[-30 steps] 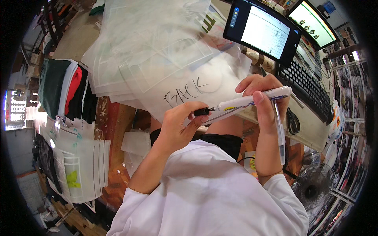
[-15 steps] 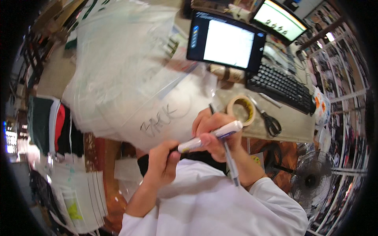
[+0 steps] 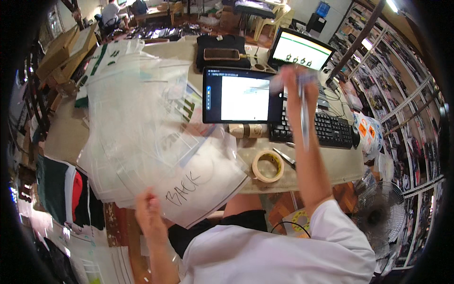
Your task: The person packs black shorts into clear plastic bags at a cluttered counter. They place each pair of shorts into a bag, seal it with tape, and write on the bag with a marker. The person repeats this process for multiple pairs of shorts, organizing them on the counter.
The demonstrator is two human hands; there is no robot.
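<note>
My right hand is raised in front of the tablet's right edge and is smeared by motion. A slim pen sticks down from it along the forearm. Whether the white marker is also in that hand is too blurred to tell. Low on the left, my left hand is beside the near edge of a pile of clear plastic sheets, its fingers blurred. On top at the near corner lies a whitish sheet with dark handwritten letters. The tablet stands upright beyond it, showing a white page.
A tape roll and partly hidden scissors lie near the table's front edge. Behind are a black keyboard, a monitor and a phone. A fan stands at right; folded cloth is at left.
My hands have come apart: the right went up and forward to the tablet with the pen, the left down and left. The marker held between them no longer shows clearly. The view has tilted up.
</note>
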